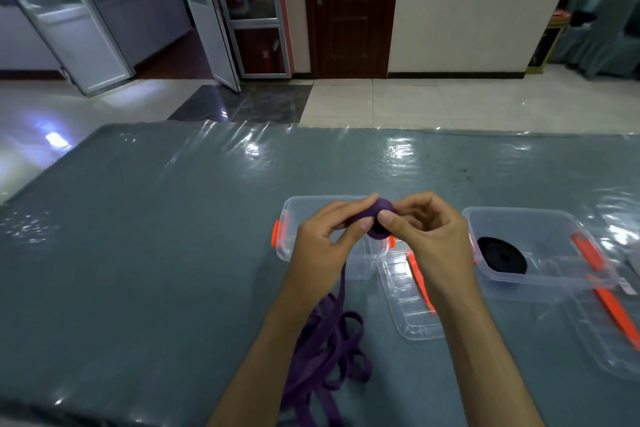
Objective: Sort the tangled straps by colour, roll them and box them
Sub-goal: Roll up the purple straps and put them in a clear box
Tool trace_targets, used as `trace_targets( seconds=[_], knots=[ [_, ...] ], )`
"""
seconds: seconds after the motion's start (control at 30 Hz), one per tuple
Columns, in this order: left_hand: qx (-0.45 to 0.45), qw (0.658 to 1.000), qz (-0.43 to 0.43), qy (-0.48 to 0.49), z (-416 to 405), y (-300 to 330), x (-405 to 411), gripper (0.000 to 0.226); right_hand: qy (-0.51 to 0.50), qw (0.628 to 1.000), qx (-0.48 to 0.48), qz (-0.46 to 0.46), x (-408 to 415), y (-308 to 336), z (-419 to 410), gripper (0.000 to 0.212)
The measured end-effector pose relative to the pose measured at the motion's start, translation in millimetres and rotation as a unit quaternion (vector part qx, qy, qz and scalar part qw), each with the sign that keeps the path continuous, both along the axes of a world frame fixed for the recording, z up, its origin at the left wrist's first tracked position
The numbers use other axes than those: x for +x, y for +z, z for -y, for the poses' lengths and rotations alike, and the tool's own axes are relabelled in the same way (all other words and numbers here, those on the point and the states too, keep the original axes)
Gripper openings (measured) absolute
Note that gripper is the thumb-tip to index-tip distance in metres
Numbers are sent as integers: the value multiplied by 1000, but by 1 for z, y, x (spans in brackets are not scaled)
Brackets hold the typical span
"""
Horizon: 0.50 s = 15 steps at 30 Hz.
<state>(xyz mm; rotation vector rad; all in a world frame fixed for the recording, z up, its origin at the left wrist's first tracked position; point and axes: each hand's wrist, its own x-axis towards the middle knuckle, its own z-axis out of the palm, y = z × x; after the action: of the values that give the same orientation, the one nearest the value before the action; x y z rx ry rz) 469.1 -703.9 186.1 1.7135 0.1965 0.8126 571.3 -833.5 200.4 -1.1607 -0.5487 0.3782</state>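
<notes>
Rolling step: left hand (323,243) and right hand (427,236) pinch purple roll (379,218) at frame centre; loose purple strap (329,343) below needs winding on, then boxing.

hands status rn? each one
Left hand: closed on the purple strap, feeding it to the roll.
Right hand: closed, pinching the purple roll.
</notes>
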Motion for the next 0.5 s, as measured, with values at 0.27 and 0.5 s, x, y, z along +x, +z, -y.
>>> trace_targets(
  seconds=[0.27, 0.5],
  knots=[
    [-108, 994, 33, -3, 8, 0, -14, 36, -42, 998, 40, -14, -24, -8, -9, 17],
    [-90, 992, 63, 59, 3, 5, -24, 22, 38, 998, -17, 39, -18, -6, 1, 25]
  ],
)
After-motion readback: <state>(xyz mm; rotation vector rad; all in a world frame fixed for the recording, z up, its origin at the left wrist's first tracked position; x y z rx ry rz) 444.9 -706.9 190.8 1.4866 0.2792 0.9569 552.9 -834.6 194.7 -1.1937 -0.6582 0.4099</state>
